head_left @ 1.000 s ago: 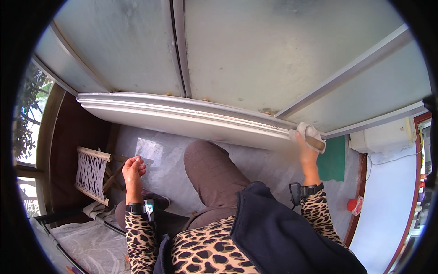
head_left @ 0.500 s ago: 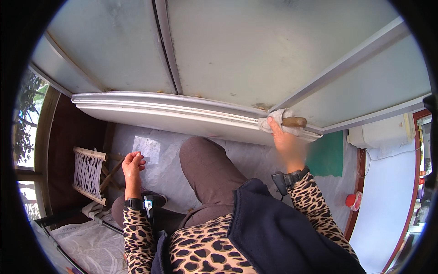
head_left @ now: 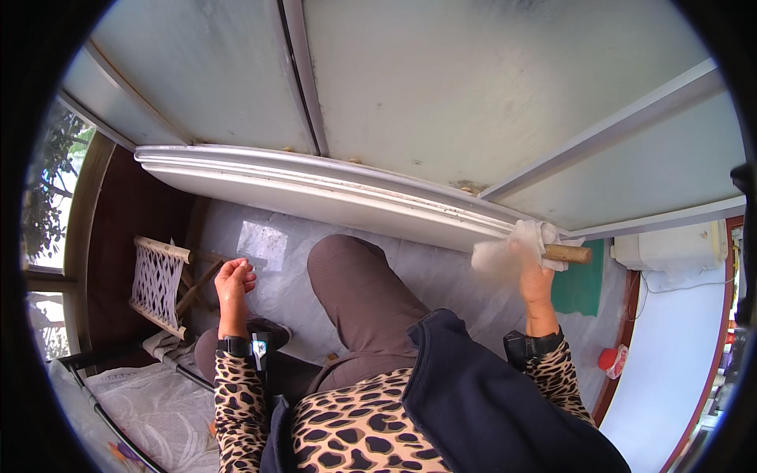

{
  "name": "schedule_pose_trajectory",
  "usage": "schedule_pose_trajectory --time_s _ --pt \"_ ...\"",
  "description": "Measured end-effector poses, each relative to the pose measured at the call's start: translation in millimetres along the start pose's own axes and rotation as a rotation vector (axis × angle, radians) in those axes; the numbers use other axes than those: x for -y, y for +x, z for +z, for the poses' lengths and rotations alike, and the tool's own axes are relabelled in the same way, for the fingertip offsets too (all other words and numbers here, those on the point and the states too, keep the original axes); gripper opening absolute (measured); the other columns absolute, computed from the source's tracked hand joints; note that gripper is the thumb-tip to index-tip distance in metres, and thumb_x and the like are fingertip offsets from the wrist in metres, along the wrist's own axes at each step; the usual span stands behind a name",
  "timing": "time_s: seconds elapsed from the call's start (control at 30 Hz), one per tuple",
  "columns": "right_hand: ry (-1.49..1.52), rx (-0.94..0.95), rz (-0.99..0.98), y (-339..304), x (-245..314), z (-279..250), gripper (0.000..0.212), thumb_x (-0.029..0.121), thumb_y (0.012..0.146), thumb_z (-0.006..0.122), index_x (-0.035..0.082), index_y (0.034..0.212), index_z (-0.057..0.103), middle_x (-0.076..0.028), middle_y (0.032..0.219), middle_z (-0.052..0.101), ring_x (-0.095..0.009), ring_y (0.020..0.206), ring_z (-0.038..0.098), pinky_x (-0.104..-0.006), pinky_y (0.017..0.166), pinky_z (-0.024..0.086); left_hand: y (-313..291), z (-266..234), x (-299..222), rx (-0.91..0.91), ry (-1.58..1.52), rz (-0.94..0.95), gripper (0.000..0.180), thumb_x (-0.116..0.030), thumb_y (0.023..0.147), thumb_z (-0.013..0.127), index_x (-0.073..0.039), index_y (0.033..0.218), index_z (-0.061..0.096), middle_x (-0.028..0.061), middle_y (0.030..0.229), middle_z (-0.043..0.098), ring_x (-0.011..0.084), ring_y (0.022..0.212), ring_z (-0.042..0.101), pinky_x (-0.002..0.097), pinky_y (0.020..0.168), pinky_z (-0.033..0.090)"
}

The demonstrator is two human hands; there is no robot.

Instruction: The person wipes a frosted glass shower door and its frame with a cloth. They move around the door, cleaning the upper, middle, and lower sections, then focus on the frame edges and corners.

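Observation:
My right hand [head_left: 538, 285] grips a white cloth [head_left: 530, 236], with a short wooden handle [head_left: 569, 254] sticking out of it to the right. What the handle belongs to is hidden in the cloth. Part of the cloth is blurred by motion. Hand and cloth are at the right end of a long pale ledge [head_left: 331, 189], which runs along the bottom of frosted panels [head_left: 473, 87] in metal frames. Away from the ledge, above my left thigh, my left hand [head_left: 235, 282] is raised with its fingers curled in, and nothing shows in it.
A folding stool [head_left: 160, 285] with a woven strap seat stands left, by a dark red wall. Below it is a black-framed seat with a patterned cover [head_left: 158, 410]. At right are a green mat [head_left: 579, 280], a white boxy unit [head_left: 674, 247] and a red object [head_left: 609, 359].
My right hand has slid right along the ledge with the cloth and wooden handle, reaching its right end. My left hand has hardly moved. The whole view has shifted slightly.

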State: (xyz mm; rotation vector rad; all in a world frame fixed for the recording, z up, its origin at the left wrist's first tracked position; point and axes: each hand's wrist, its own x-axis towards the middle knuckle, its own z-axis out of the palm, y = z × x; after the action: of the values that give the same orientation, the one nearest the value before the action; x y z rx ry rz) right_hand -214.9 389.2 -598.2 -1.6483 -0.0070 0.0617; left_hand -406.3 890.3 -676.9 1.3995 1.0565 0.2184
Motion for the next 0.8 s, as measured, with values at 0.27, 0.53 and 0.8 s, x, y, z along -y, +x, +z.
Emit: schedule_pose_trajectory --time_s 0.27,0.53,0.8 --pt "-0.199 0.125 -0.502 33 9 125 0.021 0.01 0.086 0.07 0.002 0.105 0.065 -0.008 0.098 0.064 -0.021 0.093 0.061 -0.034 0.083 0.047 9 0 3 -0.025 0.016 -0.025 0.015 -0.018 0.089 0.063 -0.006 0.099 0.063 0.0017 0.081 0.064 0.0082 0.062 0.058 0.0215 0.055 0.047" --pt "-0.677 0.252 -0.677 54 9 140 0.016 0.017 0.083 0.068 0.006 0.094 0.069 -0.012 0.089 0.068 -0.028 0.079 0.063 -0.0395 0.07 0.048 5 -5 1 -0.041 0.028 -0.027 0.015 -0.018 0.09 0.062 -0.006 0.098 0.063 0.0015 0.081 0.064 0.0081 0.063 0.058 0.0215 0.054 0.047" --pt "-0.917 0.143 -0.576 51 22 55 0.033 0.025 0.077 0.072 0.008 0.104 0.066 -0.011 0.093 0.068 -0.028 0.09 0.063 -0.0392 0.079 0.049 2 -9 -2 -0.042 0.024 -0.024 0.015 -0.018 0.09 0.062 -0.006 0.097 0.063 0.0017 0.082 0.064 0.0079 0.062 0.058 0.0213 0.054 0.047"
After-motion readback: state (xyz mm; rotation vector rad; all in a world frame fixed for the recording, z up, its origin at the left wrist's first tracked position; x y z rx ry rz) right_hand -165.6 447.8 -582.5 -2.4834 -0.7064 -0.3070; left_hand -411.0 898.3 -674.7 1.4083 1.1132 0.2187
